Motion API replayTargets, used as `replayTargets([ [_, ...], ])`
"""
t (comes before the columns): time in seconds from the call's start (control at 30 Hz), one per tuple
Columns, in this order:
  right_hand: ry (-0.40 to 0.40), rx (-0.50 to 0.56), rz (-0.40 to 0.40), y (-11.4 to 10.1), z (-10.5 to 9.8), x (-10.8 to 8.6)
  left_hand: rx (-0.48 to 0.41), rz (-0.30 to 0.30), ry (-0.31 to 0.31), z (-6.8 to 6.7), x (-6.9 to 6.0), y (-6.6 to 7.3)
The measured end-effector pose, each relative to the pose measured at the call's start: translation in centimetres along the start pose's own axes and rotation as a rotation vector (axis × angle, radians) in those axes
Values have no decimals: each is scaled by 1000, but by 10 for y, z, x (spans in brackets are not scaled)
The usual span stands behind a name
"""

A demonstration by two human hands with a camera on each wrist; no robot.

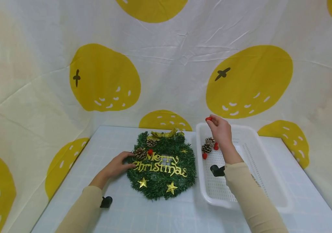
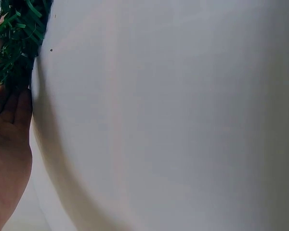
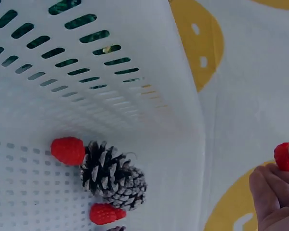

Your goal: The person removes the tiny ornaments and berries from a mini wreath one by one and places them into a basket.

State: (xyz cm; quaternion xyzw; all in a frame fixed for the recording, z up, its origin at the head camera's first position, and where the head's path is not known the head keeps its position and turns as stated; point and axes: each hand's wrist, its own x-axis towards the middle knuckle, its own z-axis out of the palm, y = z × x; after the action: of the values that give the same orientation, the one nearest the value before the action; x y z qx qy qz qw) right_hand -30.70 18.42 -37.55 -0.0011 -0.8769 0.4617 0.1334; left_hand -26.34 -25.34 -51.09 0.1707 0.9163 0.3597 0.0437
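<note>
Above the far left corner of a white plastic basket (image 1: pixel 271 181), my right hand (image 1: pixel 221 131) pinches a small red artificial berry (image 1: pixel 208 118) between thumb and fingertips; the berry also shows in the right wrist view. My left hand (image 1: pixel 116 166) grips the left edge of a green Christmas wreath (image 1: pixel 157 186), with greenery between thumb and fingers in the left wrist view. Gold "Merry Christmas" lettering (image 1: pixel 160 165), a gold bow (image 1: pixel 164 133), gold stars (image 1: pixel 171 187), pinecones (image 1: pixel 140 153) and one red berry (image 1: pixel 150 151) decorate the wreath.
Inside the basket, pinecones (image 3: pixel 106 168) and red berries (image 3: pixel 67 150) lie together near its left wall, right of the wreath. A pale table (image 1: pixel 137 216) bears everything. Behind it hangs a white cloth (image 1: pixel 171 81) with yellow fruit prints.
</note>
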Motion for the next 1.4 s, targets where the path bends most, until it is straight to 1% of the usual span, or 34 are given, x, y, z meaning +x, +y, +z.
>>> replayTargets([
  [0.17, 14, 103, 83, 12, -9, 1, 8, 9, -3, -1, 2, 1],
  [0.27, 14, 127, 108, 19, -11, 2, 12, 12, -4, -2, 2, 2],
  [0.37, 17, 109, 130, 26, -12, 2, 14, 8, -4, -3, 2, 3],
  [0.6, 5, 39, 185, 45, -14, 0, 27, 32, 4, -3, 2, 5],
  [0.8, -4, -20, 228, 61, -15, -2, 26, 24, 1, -4, 2, 5],
  [1.07, -35, -80, 233, 79, -12, 1, 23, 38, 7, -4, 3, 4],
  [1.27, -108, -145, 200, 89, -7, 3, 14, 13, 4, -1, 1, 1],
  [1.4, -116, -180, 175, 90, -6, 3, 10, 15, 3, 0, 0, 1],
])
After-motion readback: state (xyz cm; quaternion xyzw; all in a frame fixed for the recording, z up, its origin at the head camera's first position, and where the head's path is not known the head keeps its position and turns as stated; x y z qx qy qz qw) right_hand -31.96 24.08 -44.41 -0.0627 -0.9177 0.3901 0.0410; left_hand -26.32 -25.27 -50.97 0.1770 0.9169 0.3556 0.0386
